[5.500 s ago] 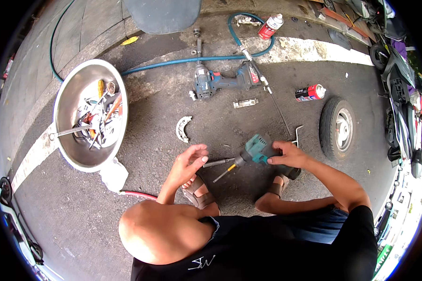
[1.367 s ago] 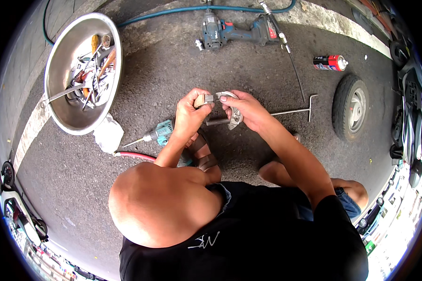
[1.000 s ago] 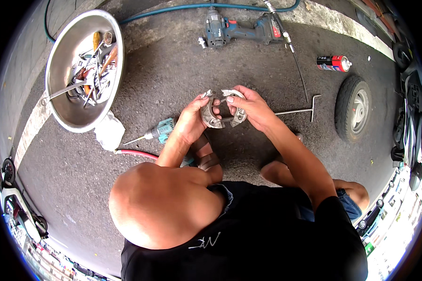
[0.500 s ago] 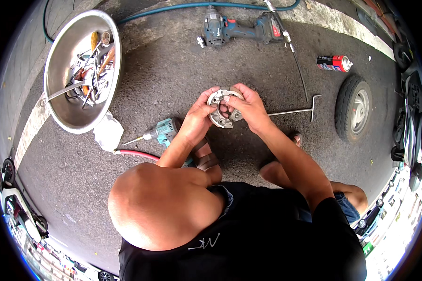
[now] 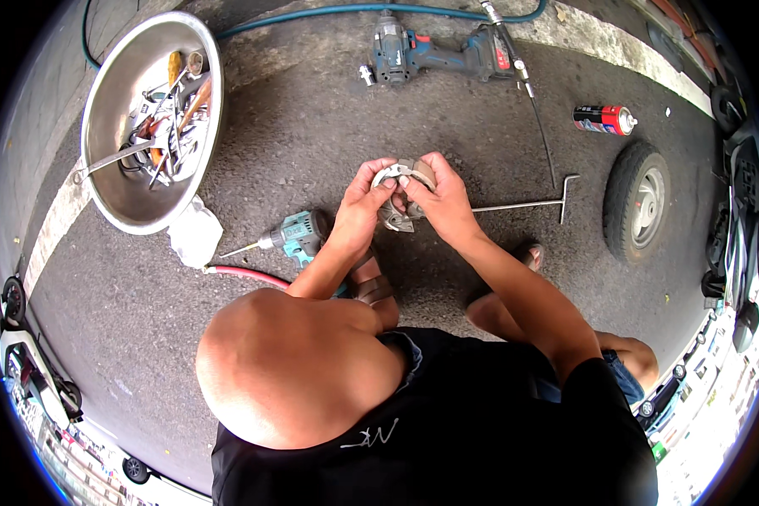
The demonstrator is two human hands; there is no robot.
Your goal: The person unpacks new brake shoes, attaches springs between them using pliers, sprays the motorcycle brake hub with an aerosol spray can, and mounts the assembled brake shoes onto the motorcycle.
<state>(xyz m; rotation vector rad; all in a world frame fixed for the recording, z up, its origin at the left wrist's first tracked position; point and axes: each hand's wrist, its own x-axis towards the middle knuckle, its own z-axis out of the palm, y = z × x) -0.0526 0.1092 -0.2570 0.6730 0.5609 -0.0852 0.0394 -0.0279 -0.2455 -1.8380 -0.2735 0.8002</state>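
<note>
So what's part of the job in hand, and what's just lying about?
In hand, so likely the job:
curved metal pieces, gripped by left hand and right hand

Not held, probably just lying about:
teal drill
blue power tool
T-handled rod
spray can
wheel
tool basin

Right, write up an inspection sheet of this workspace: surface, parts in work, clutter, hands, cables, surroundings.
Surface: rough dark asphalt with a worn white line.
Parts in work: pair of brake shoes, off the ground, partly hidden by fingers.
Clutter: steel basin of hand tools, impact wrench, teal cordless drill, spray can, T-handled rod, tyred wheel.
Hands: left hand and right hand both grip the brake shoes.
Cables: nothing seen; blue hose and red hose present.
Surroundings: parked two-wheelers at both sides.
</note>
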